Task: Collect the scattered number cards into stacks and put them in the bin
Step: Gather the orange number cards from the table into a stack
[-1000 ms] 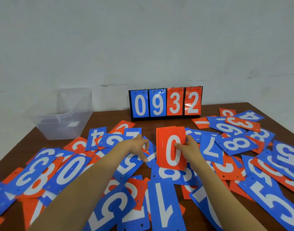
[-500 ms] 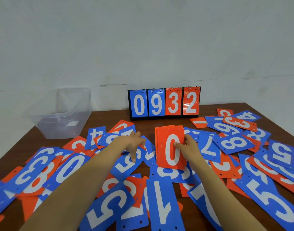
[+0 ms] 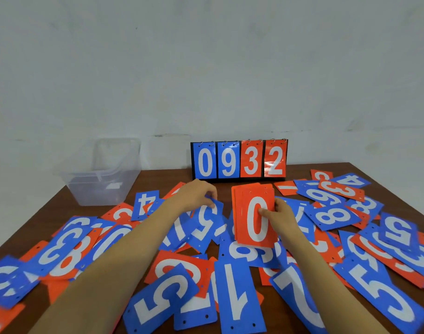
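From your head view, your right hand [image 3: 277,214] grips a stack [image 3: 244,213] of red cards by its right edge, thumb pressed on the front card, which shows a white 0. The stack stands nearly upright, raised above the pile at the middle of the surface [image 3: 158,175]. Your left hand [image 3: 196,196] reaches just left of the stack, fingers curled down, pinching the top edge of a blue 5 card [image 3: 206,219] that lies tilted on other cards. Loose cards [image 3: 333,215], blue and red with white digits, cover most of the surface in overlapping heaps, left, right and near you; a blue 1 [image 3: 237,295] lies between your forearms. The clear bin [image 3: 98,173] sits at the far left corner of the surface, well apart from both hands, and you cannot tell whether any cards lie in it. A scoreboard [image 3: 240,160] reading 0932, two blue and two red panels, stands at the far edge behind the stack.
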A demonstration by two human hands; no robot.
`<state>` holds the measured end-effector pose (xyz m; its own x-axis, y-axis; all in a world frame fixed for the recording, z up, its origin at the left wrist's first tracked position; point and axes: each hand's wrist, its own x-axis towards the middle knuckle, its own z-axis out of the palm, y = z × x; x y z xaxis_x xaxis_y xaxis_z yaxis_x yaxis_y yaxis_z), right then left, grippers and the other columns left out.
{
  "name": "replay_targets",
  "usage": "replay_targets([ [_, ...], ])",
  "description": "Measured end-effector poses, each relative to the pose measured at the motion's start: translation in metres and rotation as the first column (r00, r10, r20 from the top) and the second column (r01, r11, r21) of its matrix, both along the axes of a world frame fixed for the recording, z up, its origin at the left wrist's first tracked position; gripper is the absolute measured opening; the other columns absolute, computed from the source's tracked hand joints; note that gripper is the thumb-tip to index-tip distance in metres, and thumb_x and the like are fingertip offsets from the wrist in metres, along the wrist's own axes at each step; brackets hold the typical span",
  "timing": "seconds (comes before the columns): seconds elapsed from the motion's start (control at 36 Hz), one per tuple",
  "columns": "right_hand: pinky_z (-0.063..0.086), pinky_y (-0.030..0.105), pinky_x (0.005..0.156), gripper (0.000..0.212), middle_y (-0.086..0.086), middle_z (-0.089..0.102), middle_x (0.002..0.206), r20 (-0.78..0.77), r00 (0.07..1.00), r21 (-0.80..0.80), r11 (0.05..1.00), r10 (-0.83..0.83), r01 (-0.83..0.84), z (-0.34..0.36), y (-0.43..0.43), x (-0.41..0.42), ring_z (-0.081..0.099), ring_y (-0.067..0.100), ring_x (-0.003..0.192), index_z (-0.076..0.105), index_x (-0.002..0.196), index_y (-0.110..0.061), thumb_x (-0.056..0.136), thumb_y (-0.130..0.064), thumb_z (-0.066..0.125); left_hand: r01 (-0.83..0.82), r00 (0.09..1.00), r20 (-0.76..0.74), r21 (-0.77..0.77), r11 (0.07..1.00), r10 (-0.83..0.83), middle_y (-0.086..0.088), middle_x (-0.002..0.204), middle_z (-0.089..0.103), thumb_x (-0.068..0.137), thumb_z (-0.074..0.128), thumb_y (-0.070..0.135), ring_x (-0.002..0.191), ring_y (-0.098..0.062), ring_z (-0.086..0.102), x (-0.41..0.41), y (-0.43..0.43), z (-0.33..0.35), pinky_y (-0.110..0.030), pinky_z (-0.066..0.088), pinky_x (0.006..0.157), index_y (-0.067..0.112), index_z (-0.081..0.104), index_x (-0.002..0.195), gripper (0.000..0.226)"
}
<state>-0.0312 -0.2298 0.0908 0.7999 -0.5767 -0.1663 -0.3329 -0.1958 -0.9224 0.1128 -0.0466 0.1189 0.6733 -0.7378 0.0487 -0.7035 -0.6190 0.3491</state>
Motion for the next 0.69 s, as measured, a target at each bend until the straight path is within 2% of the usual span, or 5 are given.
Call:
replay_targets([
  [0.14,0.047,0.044,0.093,0.044,0.009,0.055,0.130,0.028,0.999,0.021,1.000,-0.019,0.019,0.003,-0.004,-0.005,0.055,0.029,0.116,0.045,0.133,-0.014,0.091,-0.017,0.058,-0.093,0.985,-0.159,-0.148,0.985,0.069,0.000,0.071,0.064,0.073,0.079,0.017,0.060,-0.013,0.064,-0.003,-0.002,0.014,-0.028,0.052,0.062,0.011,0.060,0.081,0.022],
  [0.33,0.047,0.044,0.093,0.044,0.009,0.055,0.131,0.019,1.000,0.013,1.000,-0.019,0.019,0.006,-0.004,-0.006,0.055,0.029,0.116,0.043,0.133,-0.015,0.092,-0.017,0.058,-0.158,0.977,-0.161,-0.082,0.984,0.144,-0.006,0.101,0.064,0.087,0.062,0.006,0.093,-0.017,0.062,-0.004,-0.006,0.022,-0.024,0.051,0.079,0.008,0.062,0.103,0.016],
  [0.42,0.047,0.043,0.092,0.044,0.009,0.055,0.131,0.019,1.000,0.012,1.000,-0.019,0.019,0.005,-0.004,-0.006,0.055,0.029,0.116,0.044,0.133,-0.014,0.092,-0.017,0.057,-0.194,0.962,-0.217,-0.102,0.976,0.168,-0.011,0.093,0.065,0.093,0.045,-0.001,0.074,-0.017,0.068,-0.008,-0.007,0.026,-0.027,0.056,0.069,0.007,0.059,0.102,0.019],
  [0.56,0.047,0.044,0.093,0.044,0.009,0.054,0.131,0.018,1.000,0.016,1.000,-0.012,0.011,0.004,-0.005,-0.004,0.055,0.029,0.116,0.043,0.133,-0.014,0.092,-0.017,0.058,-0.190,0.970,-0.192,-0.220,0.957,0.148,-0.007,0.074,0.068,0.087,0.063,0.005,0.045,-0.013,0.063,-0.012,-0.009,0.031,-0.016,0.043,0.042,0.012,0.061,0.085,0.007],
  [0.69,0.046,0.043,0.094,0.044,0.010,0.054,0.131,0.013,1.000,-0.004,1.000,-0.011,0.011,0.003,-0.006,-0.002,0.054,0.029,0.118,0.043,0.133,-0.013,0.092,-0.017,0.057,-0.225,0.970,-0.165,-0.343,0.912,0.177,-0.004,0.083,0.070,0.085,0.068,0.016,0.045,-0.010,0.060,-0.007,-0.012,0.032,-0.020,0.048,0.054,0.011,0.067,0.085,0.005],
])
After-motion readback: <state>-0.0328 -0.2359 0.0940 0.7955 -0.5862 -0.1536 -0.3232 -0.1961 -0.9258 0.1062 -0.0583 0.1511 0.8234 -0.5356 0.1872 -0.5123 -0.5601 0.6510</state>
